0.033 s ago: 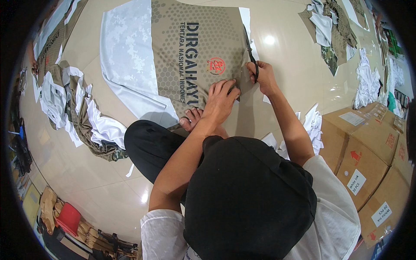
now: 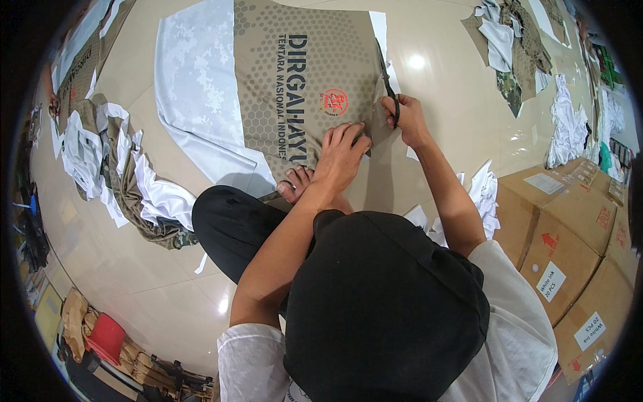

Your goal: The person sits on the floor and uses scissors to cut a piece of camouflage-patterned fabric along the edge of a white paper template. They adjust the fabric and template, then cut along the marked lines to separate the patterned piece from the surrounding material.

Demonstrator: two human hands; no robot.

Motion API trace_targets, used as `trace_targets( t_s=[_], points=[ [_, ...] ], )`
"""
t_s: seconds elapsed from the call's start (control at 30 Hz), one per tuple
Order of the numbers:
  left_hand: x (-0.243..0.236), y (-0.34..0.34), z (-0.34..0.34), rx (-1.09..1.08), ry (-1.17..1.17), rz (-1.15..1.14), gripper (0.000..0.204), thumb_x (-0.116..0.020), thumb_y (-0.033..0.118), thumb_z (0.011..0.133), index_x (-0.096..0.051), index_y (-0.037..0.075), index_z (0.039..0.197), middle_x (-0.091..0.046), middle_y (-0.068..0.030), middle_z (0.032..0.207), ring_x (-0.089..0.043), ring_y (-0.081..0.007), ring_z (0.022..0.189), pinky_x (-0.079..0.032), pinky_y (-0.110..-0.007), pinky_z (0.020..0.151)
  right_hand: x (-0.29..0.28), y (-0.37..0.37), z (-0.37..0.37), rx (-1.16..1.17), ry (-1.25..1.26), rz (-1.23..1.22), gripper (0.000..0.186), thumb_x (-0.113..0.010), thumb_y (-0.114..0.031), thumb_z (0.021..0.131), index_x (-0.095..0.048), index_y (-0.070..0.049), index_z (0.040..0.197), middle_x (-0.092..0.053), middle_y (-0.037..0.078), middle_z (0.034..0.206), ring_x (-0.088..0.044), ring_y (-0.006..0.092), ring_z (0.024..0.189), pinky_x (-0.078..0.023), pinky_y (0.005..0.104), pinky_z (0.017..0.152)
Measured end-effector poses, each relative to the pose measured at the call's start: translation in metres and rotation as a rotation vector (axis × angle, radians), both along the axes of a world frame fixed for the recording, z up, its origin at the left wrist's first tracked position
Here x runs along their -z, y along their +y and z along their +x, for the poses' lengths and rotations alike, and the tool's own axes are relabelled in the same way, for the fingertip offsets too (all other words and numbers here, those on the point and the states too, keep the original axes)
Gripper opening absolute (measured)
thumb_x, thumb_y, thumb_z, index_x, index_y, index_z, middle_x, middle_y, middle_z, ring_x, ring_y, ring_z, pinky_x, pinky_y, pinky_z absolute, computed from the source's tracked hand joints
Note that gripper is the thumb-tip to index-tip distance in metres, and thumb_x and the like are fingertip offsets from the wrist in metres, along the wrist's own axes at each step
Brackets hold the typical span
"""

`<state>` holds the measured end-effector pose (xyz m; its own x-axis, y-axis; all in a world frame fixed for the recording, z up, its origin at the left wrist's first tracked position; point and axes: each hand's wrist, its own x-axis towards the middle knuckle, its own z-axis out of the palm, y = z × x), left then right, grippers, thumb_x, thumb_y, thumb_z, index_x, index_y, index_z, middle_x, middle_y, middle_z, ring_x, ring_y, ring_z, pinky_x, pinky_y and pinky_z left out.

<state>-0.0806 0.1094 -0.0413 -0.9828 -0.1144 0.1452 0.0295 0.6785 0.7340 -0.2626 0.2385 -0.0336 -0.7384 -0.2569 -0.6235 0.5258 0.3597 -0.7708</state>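
Note:
A brown printed fabric panel [image 2: 261, 100] with a hexagon pattern, dark lettering and a round red emblem lies on the floor before me. My left hand [image 2: 340, 159] grips its near right corner, fingers bent over the bunched cloth. In my right hand [image 2: 407, 120] is a pair of black scissors [image 2: 395, 107], the blades pointing away along the panel's right edge. A narrow white strip [image 2: 379, 33] borders that edge at the far end. My bare foot [image 2: 295, 185] rests at the near edge of the panel, partly behind my left forearm.
Pale camouflage fabric [image 2: 194, 87] adjoins the panel's left side. Crumpled white and brown cloth [image 2: 151, 187] lies on the left, more cut pieces [image 2: 516, 47] at far right. Cardboard boxes [image 2: 562, 248] stand on my right, beside white scraps [image 2: 483, 194]. Another person's hand [image 2: 52, 104] shows far left.

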Motion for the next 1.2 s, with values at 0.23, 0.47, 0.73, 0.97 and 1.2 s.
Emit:
trace_targets(
  t_s=[0.23,0.47,0.73,0.97,1.2],
  points=[
    [-0.001,0.000,0.000,0.003,-0.023,-0.010,0.023,-0.063,0.005,0.088,-0.067,0.010,0.110,-0.058,-0.0117,0.136,-0.049,-0.0323,0.132,-0.036,-0.050,0.112,0.000,-0.001,0.000,-0.003,0.000,-0.015,0.029,-0.079,-0.026,0.083,-0.062,-0.003,0.077,-0.056,0.001,0.064,-0.051,0.0106,0.052,-0.039,0.0276,0.050],
    [0.001,0.000,0.000,-0.002,-0.005,-0.011,0.023,-0.063,0.006,0.089,-0.067,0.010,0.111,-0.058,-0.0118,0.136,-0.049,-0.0324,0.132,-0.036,-0.050,0.111,-0.004,-0.012,-0.009,0.018,-0.012,-0.050,0.030,-0.079,-0.026,0.083,-0.060,-0.004,0.074,-0.056,0.002,0.064,-0.050,0.0115,0.051,-0.039,0.0294,0.048],
    [-0.001,0.000,0.000,-0.001,0.000,0.000,0.021,-0.064,0.007,0.089,-0.066,0.010,0.110,-0.058,-0.0121,0.136,-0.049,-0.0328,0.131,-0.036,-0.050,0.111,-0.001,-0.012,-0.010,0.017,-0.005,-0.053,0.028,-0.080,-0.024,0.083,-0.062,-0.004,0.077,-0.056,0.001,0.065,-0.051,0.0110,0.051,-0.039,0.0290,0.048],
    [0.002,0.000,0.000,-0.002,0.001,-0.009,0.021,-0.063,0.007,0.090,-0.066,0.010,0.110,-0.058,-0.0121,0.136,-0.049,-0.0327,0.131,-0.036,-0.050,0.111,0.000,-0.009,-0.011,-0.006,0.010,-0.032,0.028,-0.078,-0.025,0.084,-0.063,-0.003,0.078,-0.056,0.001,0.065,-0.051,0.0111,0.051,-0.039,0.0287,0.048],
    [0.000,0.000,0.000,-0.002,-0.009,-0.007,0.021,-0.063,0.007,0.090,-0.067,0.010,0.110,-0.059,-0.0118,0.135,-0.050,-0.0324,0.132,-0.037,-0.049,0.111,-0.004,-0.016,-0.022,-0.026,0.012,-0.027,0.030,-0.078,-0.026,0.083,-0.061,-0.004,0.074,-0.055,0.002,0.064,-0.052,0.0115,0.052,-0.039,0.0291,0.048]
  ],
)
